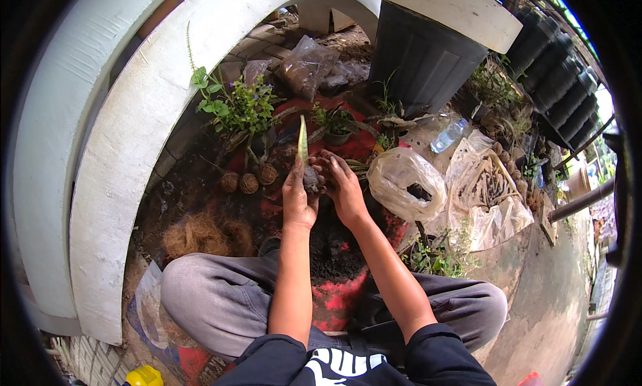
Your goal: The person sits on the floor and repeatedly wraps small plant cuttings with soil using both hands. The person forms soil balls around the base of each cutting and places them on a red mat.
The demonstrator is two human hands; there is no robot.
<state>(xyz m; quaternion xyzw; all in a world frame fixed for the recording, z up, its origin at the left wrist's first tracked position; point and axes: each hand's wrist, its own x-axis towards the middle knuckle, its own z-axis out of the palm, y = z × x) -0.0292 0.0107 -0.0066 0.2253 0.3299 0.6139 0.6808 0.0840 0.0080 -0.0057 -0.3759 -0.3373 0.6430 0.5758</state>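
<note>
Before me, an upright, pointed leaf cutting point(302, 140) with yellow-green edges, like a snake plant's, rises from a grey ball of soil point(311, 179). My left hand point(300, 198) grips the ball and the leaf's base from the left. Cupped against the ball's right side is my right hand point(346, 185), its fingers dark with soil. The palms hide part of the ball. Below my hands, loose dark soil point(331, 255) lies on a red sheet point(341, 301). Left of them sit three fibre-wrapped balls point(249, 183), with plant stems above, and a heap of brown coconut fibre point(200, 236).
A crumpled plastic bag point(407, 183) stands open at my right, beside a flattened plastic sack point(486, 185) and a clear bottle point(449, 135). Farther off are a flowering plant point(246, 105), a small potted plant point(337, 128) and a black bin point(426, 55). A white curved structure point(120, 150) borders the left.
</note>
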